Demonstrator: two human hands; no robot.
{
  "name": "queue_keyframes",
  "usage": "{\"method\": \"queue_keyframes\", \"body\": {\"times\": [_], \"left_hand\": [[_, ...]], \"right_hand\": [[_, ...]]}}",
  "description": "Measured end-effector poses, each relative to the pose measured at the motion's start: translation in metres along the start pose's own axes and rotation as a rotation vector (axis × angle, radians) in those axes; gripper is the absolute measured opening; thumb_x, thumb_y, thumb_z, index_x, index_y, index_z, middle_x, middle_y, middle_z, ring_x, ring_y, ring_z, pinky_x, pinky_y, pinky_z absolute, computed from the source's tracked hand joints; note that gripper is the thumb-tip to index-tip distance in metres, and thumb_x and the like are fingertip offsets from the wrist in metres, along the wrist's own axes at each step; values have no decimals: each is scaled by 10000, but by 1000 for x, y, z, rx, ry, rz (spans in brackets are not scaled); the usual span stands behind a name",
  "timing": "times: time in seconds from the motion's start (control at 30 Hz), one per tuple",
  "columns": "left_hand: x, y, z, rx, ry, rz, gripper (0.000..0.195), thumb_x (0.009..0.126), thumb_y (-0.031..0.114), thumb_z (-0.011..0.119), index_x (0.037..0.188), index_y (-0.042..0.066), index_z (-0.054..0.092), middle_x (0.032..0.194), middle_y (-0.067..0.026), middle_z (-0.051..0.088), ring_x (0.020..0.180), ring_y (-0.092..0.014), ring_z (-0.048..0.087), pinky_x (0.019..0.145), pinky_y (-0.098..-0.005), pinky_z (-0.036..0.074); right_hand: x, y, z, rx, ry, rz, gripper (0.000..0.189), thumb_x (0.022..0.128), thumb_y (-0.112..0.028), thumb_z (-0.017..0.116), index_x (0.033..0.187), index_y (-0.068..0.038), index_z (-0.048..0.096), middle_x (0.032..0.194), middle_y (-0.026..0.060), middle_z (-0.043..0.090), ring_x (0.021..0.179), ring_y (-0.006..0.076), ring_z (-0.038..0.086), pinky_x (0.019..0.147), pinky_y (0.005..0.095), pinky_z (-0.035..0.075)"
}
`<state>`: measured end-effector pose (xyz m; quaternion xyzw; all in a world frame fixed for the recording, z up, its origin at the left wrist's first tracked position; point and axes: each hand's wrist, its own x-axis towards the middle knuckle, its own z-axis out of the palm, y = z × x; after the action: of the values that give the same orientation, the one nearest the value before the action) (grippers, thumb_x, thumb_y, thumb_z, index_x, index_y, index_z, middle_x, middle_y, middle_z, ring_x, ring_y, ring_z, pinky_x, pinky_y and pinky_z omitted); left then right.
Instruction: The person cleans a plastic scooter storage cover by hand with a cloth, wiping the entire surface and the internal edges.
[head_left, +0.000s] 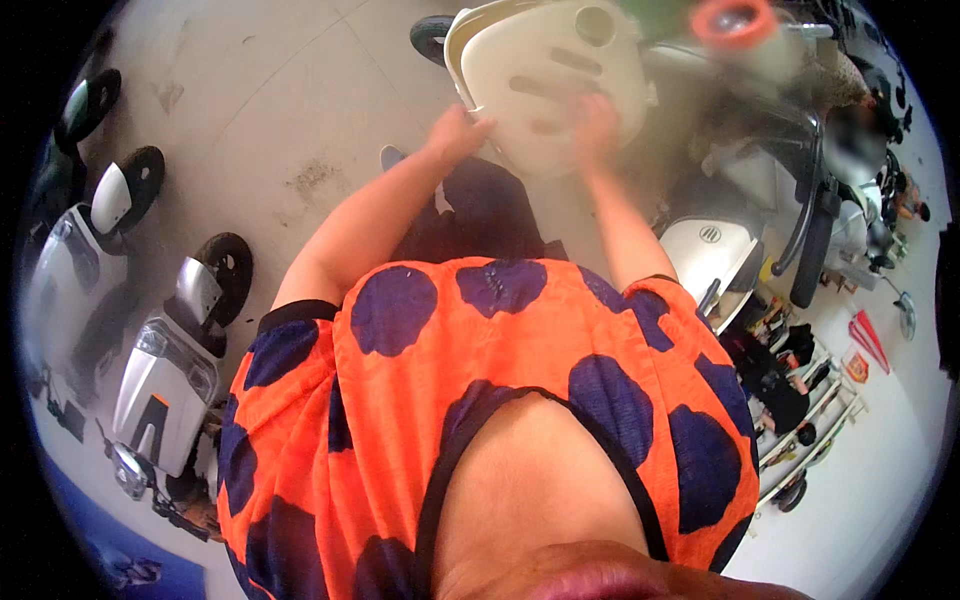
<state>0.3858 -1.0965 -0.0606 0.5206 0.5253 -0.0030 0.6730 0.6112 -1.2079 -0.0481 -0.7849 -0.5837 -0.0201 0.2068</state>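
A cream plastic scooter body panel (517, 56), with a round hole near its top and several long slots, stands tilted in front of me. My left hand (459, 136) grips its near left edge, where the curved rim comes down. Blurred by motion, my right hand (598, 129) lies against the panel's face by the slots. Its fingertips are too smeared to show whether they hold anything. Part of a black tyre (430, 39) sticks out behind the panel's left side.
Silver scooters (169, 382) stand along the left. On the right is a white scooter body (709, 247), with a black handlebar (810, 195) beyond it. A person in black (776, 386) is by a white rack (817, 457) of parts. A blurred orange-red ring (731, 22) shows at top right.
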Motion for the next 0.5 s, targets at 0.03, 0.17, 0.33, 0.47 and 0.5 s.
{"method": "queue_keyframes", "body": {"times": [0.03, 0.17, 0.33, 0.47, 0.5], "left_hand": [[-8, 8, 1, 42, 10, -24, 531, 725, 347, 633, 1016, -86, 535, 898, -205, 631, 837, -288, 628, 748, -372, 484], [0, 5, 0, 211, 80, 103, 493, 783, 294, 630, 1070, -83, 495, 834, -144, 635, 760, -207, 618, 671, -333, 500], [-23, 20, 10, 190, 186, 76, 483, 785, 298, 627, 1082, -66, 512, 896, -179, 641, 838, -266, 628, 777, -364, 474], [-29, 22, 14, 198, 270, 66, 507, 788, 296, 628, 1135, -51, 500, 938, -169, 638, 870, -274, 620, 785, -366, 473], [-28, 16, 15, 224, 298, 61, 511, 788, 293, 630, 1145, -48, 497, 950, -168, 636, 878, -274, 618, 788, -367, 472]], "right_hand": [[2, 13, -11, 39, 49, 156, 283, 718, 5, 524, 992, -28, 587, 1055, 151, 560, 1031, 316, 506, 931, 407, 375], [27, 13, -13, -94, 180, 614, 336, 711, 33, 527, 1043, -9, 562, 1096, 161, 535, 1066, 329, 468, 939, 405, 363], [123, 5, 13, 240, 164, 87, 330, 729, 26, 523, 1055, -14, 557, 1105, 142, 526, 1073, 338, 454, 929, 391, 364], [137, 37, 20, 119, 30, -86, 335, 727, 32, 512, 1052, -24, 573, 1095, 139, 527, 1060, 326, 467, 929, 396, 367], [114, 34, 12, 130, 22, -107, 335, 725, 32, 511, 1049, -26, 577, 1092, 140, 527, 1055, 323, 471, 928, 399, 368]]}}
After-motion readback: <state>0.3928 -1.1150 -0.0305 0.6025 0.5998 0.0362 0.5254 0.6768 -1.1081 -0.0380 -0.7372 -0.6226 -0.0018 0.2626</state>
